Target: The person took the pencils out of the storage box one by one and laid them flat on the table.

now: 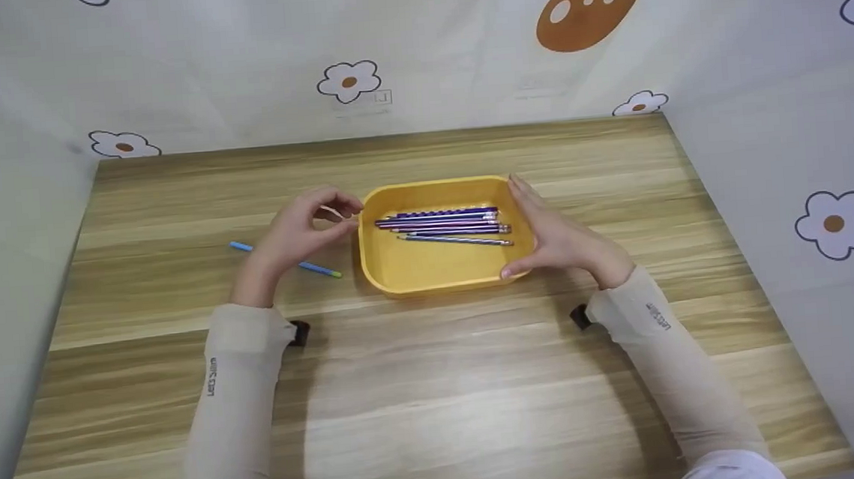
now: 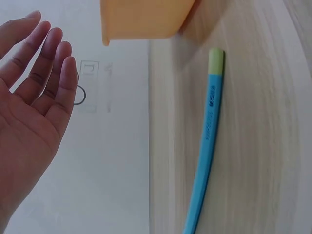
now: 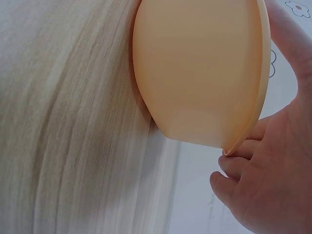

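A yellow plastic bin (image 1: 429,273) stands on the table with several purple and silver-blue striped pencils (image 1: 447,227) lying lengthwise inside it. My right hand (image 1: 566,239) grips the bin's right end, thumb on the near rim and fingers toward the far corner. In the right wrist view, fingertips (image 3: 229,165) bend beneath the rim. At the left end, my left hand (image 1: 302,229) has its loosely bent fingers by the rim; the left wrist view shows them holding nothing. Partly under the left wrist lies a blue pencil (image 2: 207,131) with a yellow-green end.
The wood-grain table (image 1: 439,419) is bounded at the back and sides by a pale hanging sheet (image 1: 234,57) printed with flowers. Each wrist has a small black camera mount (image 1: 298,333) near its sleeve cuff.
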The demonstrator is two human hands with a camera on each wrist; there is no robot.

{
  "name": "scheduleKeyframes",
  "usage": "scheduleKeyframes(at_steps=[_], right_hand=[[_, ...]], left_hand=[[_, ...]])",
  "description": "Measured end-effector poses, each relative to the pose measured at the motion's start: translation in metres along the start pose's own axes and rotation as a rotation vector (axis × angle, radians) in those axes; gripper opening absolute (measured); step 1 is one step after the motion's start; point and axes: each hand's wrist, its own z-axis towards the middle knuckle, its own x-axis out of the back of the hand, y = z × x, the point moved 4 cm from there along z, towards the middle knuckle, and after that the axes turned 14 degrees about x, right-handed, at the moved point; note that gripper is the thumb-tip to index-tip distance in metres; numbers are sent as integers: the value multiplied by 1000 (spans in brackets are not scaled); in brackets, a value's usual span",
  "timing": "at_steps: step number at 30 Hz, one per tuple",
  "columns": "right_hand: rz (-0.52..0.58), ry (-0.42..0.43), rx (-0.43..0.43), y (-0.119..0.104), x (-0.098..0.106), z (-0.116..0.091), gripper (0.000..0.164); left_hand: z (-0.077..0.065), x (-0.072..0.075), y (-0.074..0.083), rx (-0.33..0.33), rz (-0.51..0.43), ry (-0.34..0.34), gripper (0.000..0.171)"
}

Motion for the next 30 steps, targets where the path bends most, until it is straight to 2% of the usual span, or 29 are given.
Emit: scheduleKeyframes(at_steps=[14,25,30], right_hand=[[-22,-3,-6,-2,1,1,143],[-15,10,-9,0,0,-1,144],[-14,-6,2,0,1,0,143]], left_hand=[[15,-17,21,-56,63,-73,27],[33,-44,37,-39,85,-176,29],[43,-57,42,-55,90,-221,27]])
